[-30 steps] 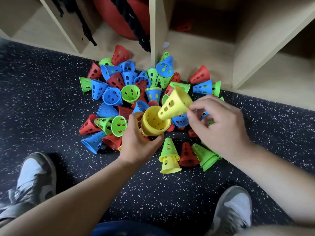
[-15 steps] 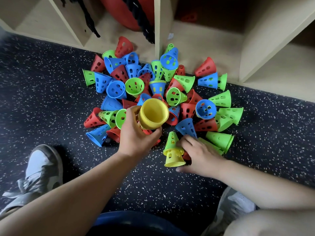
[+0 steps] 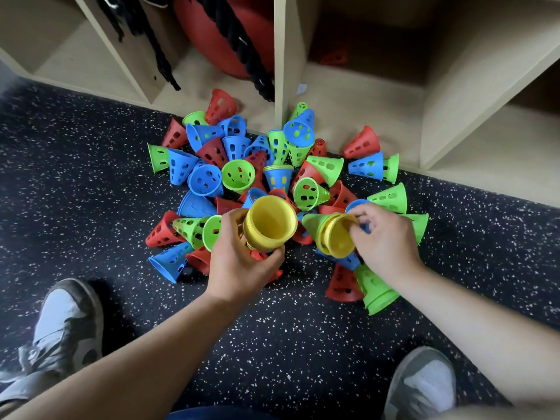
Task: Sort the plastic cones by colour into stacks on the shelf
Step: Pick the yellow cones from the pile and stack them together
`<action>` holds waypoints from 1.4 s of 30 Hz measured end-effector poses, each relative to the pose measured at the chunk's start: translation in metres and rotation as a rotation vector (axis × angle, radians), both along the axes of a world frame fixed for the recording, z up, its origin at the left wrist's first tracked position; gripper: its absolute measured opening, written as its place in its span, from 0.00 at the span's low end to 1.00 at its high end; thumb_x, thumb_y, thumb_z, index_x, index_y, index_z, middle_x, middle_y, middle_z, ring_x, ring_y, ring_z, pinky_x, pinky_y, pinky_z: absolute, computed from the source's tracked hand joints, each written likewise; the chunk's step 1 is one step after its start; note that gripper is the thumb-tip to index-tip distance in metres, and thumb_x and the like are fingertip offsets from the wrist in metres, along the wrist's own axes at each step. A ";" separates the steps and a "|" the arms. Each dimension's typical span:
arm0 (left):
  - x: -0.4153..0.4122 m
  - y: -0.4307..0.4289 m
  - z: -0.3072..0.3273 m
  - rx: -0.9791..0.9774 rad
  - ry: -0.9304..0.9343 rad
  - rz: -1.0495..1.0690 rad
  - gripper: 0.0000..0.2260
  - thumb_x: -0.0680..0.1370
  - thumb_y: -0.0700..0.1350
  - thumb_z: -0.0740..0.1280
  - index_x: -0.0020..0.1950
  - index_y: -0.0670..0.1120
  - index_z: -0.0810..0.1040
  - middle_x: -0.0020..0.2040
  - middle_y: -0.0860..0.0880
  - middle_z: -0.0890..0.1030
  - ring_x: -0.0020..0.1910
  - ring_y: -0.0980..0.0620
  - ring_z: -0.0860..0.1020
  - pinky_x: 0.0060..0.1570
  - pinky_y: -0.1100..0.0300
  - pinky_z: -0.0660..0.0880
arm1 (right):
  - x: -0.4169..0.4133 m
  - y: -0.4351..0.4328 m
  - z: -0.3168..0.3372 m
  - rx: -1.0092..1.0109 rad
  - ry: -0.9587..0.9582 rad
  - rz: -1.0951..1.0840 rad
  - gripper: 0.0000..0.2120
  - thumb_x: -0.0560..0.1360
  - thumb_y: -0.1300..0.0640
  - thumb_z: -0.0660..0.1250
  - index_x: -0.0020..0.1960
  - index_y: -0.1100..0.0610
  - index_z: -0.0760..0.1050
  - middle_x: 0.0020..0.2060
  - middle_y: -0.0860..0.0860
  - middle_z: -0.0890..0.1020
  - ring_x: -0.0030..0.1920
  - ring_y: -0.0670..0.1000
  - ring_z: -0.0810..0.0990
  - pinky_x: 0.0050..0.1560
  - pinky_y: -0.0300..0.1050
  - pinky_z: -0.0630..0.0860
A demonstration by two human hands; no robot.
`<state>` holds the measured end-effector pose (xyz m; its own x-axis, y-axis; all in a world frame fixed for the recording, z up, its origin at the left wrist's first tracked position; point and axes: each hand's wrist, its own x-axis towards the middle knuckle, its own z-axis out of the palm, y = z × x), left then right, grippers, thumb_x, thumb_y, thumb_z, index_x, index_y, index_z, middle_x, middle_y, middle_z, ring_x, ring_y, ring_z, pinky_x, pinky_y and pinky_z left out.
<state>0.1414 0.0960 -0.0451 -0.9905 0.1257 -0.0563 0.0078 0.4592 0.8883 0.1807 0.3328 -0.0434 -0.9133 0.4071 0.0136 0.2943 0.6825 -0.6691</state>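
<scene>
A: Starting with the largest, what to picture?

B: Looks straight down onto a dark speckled floor (image 3: pixel 91 207), with a pale wooden shelf (image 3: pixel 348 122) across the top. Keeps a red ball (image 3: pixel 218 34) and black rope (image 3: pixel 242 40) in one bay; shows no sorted stacks yet.

A: And below that?

B: Shows a loose pile of cones (image 3: pixel 236 174) spilling from the shelf's lip onto the floor: red, blue and green, lying every way, some nested. Includes two grey-and-white shoes (image 3: pixel 66 325) at the bottom corners.

A: And the hands?

B: Grips, in the left hand (image 3: pixel 239 268), a yellow stack (image 3: pixel 269 222), fingers curled round its narrow end, open mouth upward, over the pile's near edge. Pinches, in the right hand (image 3: pixel 385 237), a short yellow nest (image 3: pixel 336 234) by its rim, tipped sideways, with a green cone (image 3: pixel 312 221) at its pointed end aimed towards the stack. Sits just beside the stack, seemingly not touching.

A: Changed since a moment ago?

B: A second back, was slotting one yellow cone into the stack. Half a second back, was reaching down to that green-and-yellow nest on the floor. Now has it lifted level with the stack.

A: Meaning for the job?

B: Suggests yellow is nearly gathered, with hardly any left showing in the pile. Probably calls for pulling the green cone off first. Leaves every colour still to reach the shelf.
</scene>
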 end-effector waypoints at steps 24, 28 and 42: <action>-0.041 0.055 0.003 0.047 0.061 -0.036 0.31 0.66 0.41 0.81 0.61 0.53 0.69 0.52 0.59 0.80 0.52 0.67 0.79 0.52 0.67 0.78 | -0.049 0.056 0.053 -0.359 -0.006 -0.139 0.06 0.70 0.58 0.77 0.41 0.53 0.80 0.35 0.46 0.82 0.32 0.40 0.76 0.35 0.28 0.71; -0.039 0.059 0.000 0.038 0.039 -0.062 0.31 0.66 0.42 0.81 0.62 0.53 0.68 0.51 0.56 0.80 0.50 0.65 0.80 0.51 0.68 0.78 | -0.049 0.052 0.077 -0.617 0.024 -0.190 0.04 0.73 0.56 0.76 0.42 0.53 0.80 0.37 0.50 0.83 0.34 0.45 0.78 0.36 0.41 0.76; -0.042 0.053 0.012 0.168 0.063 -0.046 0.30 0.66 0.39 0.81 0.61 0.52 0.69 0.50 0.60 0.80 0.50 0.63 0.80 0.45 0.74 0.74 | -0.069 -0.005 0.093 -0.542 -0.073 0.022 0.20 0.61 0.34 0.72 0.46 0.45 0.82 0.41 0.47 0.83 0.31 0.47 0.77 0.33 0.44 0.75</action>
<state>0.0991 0.1491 -0.0327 -0.9844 0.1734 0.0313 0.0835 0.3024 0.9495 0.1115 0.3280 0.0491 -0.9126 0.3187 -0.2560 0.3421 0.2526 -0.9051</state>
